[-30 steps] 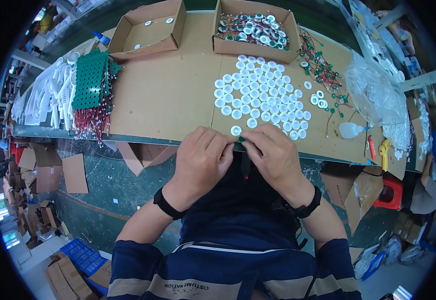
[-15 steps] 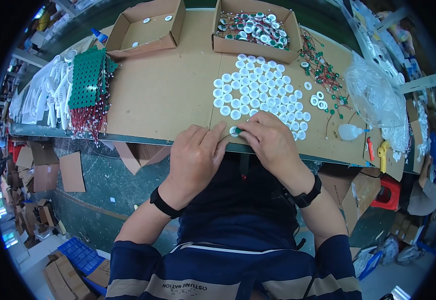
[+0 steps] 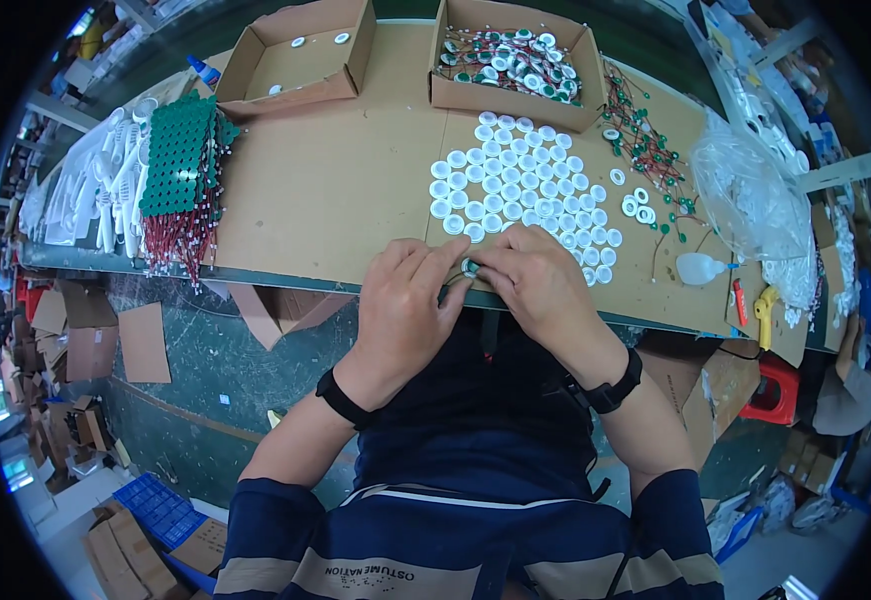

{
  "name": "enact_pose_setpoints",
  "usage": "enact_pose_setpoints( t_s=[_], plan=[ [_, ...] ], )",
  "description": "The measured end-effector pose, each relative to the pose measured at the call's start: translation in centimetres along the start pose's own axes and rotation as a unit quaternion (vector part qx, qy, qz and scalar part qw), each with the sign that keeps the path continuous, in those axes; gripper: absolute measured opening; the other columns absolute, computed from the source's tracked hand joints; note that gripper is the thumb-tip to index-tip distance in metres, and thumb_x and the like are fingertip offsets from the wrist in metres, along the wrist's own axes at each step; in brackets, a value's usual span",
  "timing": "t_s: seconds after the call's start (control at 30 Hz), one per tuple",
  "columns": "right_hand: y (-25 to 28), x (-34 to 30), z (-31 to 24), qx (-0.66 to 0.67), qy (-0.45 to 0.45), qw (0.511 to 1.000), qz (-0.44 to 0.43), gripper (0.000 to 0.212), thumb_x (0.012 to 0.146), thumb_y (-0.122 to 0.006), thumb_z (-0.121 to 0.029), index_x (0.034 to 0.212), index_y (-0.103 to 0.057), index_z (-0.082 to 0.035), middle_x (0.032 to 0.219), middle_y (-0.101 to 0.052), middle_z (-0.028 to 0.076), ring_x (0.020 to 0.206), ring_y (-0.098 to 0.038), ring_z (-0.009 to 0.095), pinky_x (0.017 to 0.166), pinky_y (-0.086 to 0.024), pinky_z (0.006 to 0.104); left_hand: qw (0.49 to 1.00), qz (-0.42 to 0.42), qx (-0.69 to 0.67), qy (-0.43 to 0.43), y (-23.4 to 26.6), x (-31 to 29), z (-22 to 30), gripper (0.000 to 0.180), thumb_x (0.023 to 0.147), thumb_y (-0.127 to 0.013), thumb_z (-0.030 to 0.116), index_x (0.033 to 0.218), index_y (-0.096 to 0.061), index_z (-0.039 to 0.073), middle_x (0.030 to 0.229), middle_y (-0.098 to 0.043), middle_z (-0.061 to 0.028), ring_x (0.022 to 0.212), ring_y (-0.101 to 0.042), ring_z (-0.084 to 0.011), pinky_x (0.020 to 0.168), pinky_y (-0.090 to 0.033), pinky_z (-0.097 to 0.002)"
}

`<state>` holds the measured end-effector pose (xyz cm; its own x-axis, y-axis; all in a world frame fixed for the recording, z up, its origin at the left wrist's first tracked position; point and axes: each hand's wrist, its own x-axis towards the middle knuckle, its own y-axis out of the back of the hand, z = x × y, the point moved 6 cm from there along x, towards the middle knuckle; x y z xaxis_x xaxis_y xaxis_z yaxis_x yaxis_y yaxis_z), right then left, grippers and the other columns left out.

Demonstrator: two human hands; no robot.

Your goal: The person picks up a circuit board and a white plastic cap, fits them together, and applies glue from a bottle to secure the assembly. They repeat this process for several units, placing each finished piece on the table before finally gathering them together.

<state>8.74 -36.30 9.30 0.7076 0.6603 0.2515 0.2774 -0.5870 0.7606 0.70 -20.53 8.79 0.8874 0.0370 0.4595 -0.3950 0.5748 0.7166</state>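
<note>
Between my fingertips, at the table's near edge, is a small white round cap with a green disc board (image 3: 470, 267) in it. My left hand (image 3: 406, 300) grips the cap's left side, where a thin wire seems to run under the fingers. Pinched on the other side is my right hand (image 3: 544, 285). Just beyond my hands, many white round caps (image 3: 511, 172) lie open side up in rows on the cardboard-covered table (image 3: 326, 190). The fingers partly hide how the disc sits in the cap.
An open carton (image 3: 581, 112) at the back holds wired caps; another carton (image 3: 341, 88) holds a few. Green board panels (image 3: 181, 160) with red wires lie left. Loose wired discs (image 3: 646, 145), white rings (image 3: 640, 205), a squeeze bottle (image 3: 698, 267) and a yellow tool (image 3: 765, 305) lie right.
The green disc has gone from tilted in my right fingers to lying at the cap. My left hand has moved slightly right, closer to my right hand.
</note>
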Motion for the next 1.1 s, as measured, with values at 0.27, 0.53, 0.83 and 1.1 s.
enact_pose_setpoints(
  t_s=[0.27,0.53,0.83,1.1],
  plan=[
    [-0.3,0.3,0.2,-0.025,-0.002,0.999,-0.034,0.015,0.094,-0.084,-0.009,0.109,-0.087,-0.007,0.097,-0.075,0.010,0.097,-0.073,0.034,0.087,-0.061,0.0454,1.000,0.010,-0.008,0.001,-0.2,0.0,-0.1,0.055,0.082,-0.093,0.003,0.135,-0.081,0.009,0.097,-0.078,-0.0062,0.103,-0.073,-0.0275,0.090,-0.059,-0.0430],
    [-0.1,1.4,-0.7,-0.079,-0.020,0.993,-0.087,0.013,0.096,-0.081,-0.014,0.106,-0.087,-0.010,0.096,-0.074,0.012,0.101,-0.075,0.035,0.087,-0.062,0.0483,0.999,0.013,-0.031,-0.009,-0.1,0.3,-0.3,0.055,0.082,-0.091,-0.001,0.135,-0.080,0.010,0.101,-0.080,-0.0042,0.104,-0.073,-0.0277,0.091,-0.059,-0.0433],
    [-0.4,1.4,0.1,-0.073,-0.032,0.992,-0.100,0.014,0.097,-0.081,-0.015,0.108,-0.088,-0.010,0.098,-0.075,0.012,0.100,-0.076,0.036,0.089,-0.062,0.0491,0.995,0.000,-0.076,-0.061,-0.4,0.4,-1.1,0.062,0.085,-0.089,-0.003,0.143,-0.075,0.013,0.109,-0.079,-0.0062,0.111,-0.074,-0.0300,0.100,-0.058,-0.0449],
    [-0.6,1.1,0.4,-0.064,-0.022,0.992,-0.107,0.015,0.099,-0.080,-0.014,0.111,-0.087,-0.009,0.099,-0.075,0.013,0.101,-0.076,0.037,0.089,-0.062,0.0498,0.993,-0.045,-0.052,-0.091,-0.1,1.3,-1.2,0.060,0.089,-0.088,0.001,0.146,-0.074,0.015,0.116,-0.079,-0.0063,0.117,-0.074,-0.0300,0.103,-0.057,-0.0448]
  ],
)
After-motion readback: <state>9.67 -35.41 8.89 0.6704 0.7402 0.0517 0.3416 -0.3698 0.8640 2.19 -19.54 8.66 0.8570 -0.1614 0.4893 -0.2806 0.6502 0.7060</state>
